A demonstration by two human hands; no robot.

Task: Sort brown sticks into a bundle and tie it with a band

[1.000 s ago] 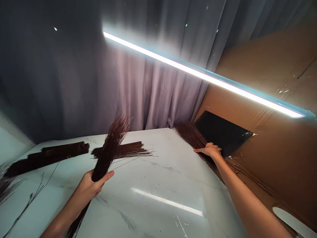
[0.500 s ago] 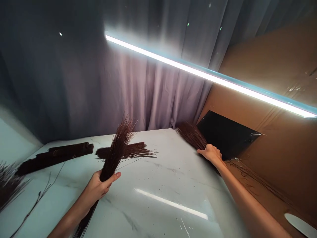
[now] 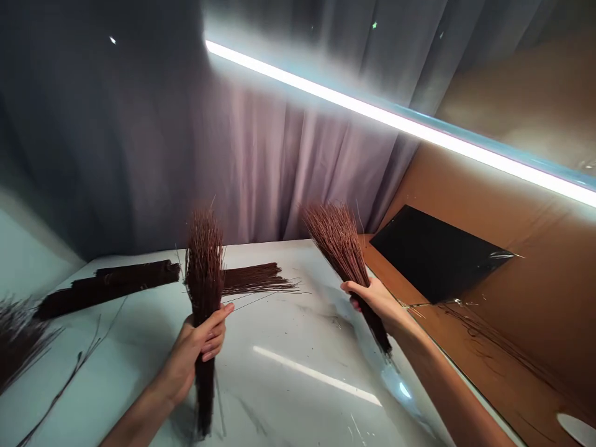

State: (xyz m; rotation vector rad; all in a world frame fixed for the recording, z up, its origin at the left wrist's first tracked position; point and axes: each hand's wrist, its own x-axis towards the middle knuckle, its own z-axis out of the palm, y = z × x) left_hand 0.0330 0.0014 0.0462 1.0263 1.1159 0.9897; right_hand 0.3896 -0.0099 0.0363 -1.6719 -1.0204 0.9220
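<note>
My left hand (image 3: 202, 341) grips a bundle of thin dark brown twigs (image 3: 205, 261) around its middle. This bundle stands nearly upright over the white marbled table (image 3: 298, 360), its brushy end up. On the right, my right hand (image 3: 372, 301) is wrapped round a second twig bundle (image 3: 338, 242), which fans out at the top and leans to the left. Its narrow lower end points down over the table's right side. Behind the left bundle, another pile of twigs (image 3: 256, 278) lies flat, partly hidden.
Dark rolled bundles (image 3: 116, 282) lie at the table's back left. A blurred brushy bundle (image 3: 21, 341) and a forked twig (image 3: 77, 366) are nearer on the left. Beyond the right edge are a black sheet (image 3: 437, 254) and brown cardboard (image 3: 549, 298). A tube light (image 3: 372, 112) hangs above.
My right hand has lifted its twig bundle from beside the black sheet and brought it left over the table. The bundle in my left hand has turned from slanted to nearly upright.
</note>
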